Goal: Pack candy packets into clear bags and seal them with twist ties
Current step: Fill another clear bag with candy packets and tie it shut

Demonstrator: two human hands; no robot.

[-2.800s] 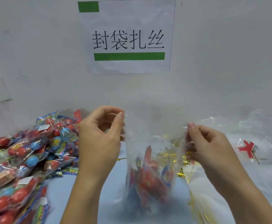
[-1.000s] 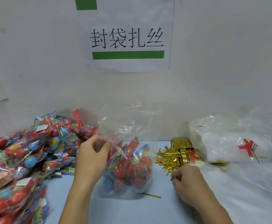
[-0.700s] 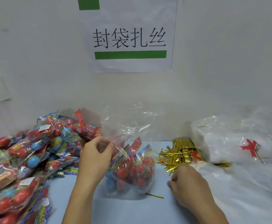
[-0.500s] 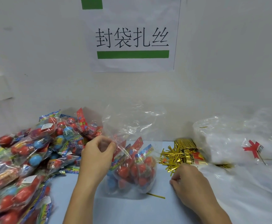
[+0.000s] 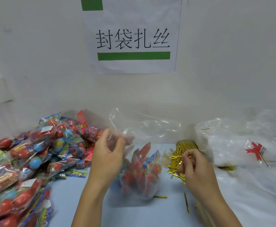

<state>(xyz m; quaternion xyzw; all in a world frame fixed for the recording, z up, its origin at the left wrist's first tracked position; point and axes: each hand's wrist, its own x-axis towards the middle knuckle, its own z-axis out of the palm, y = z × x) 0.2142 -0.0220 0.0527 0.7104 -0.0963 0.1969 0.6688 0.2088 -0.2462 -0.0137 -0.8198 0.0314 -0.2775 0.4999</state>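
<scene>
One tie seems caught now: the right hand (image 5: 193, 167), flat on the table a moment ago, has lifted with fingertips pinched at the ties (image 5: 180, 158) (blurred). Left hand (image 5: 108, 154) still pinches the bag (image 5: 140, 171) neck, upright mid-table; sealing comes next.

Bare table (image 5: 78, 202) between candy pile (image 5: 27, 161), bag (image 5: 140, 174)

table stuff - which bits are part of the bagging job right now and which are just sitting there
In use: clear bag of candy, gripped at the neck by left hand; gold twist ties, right hand at them.
Lying about: candy packet pile; empty bag stack; wall sign.
</scene>
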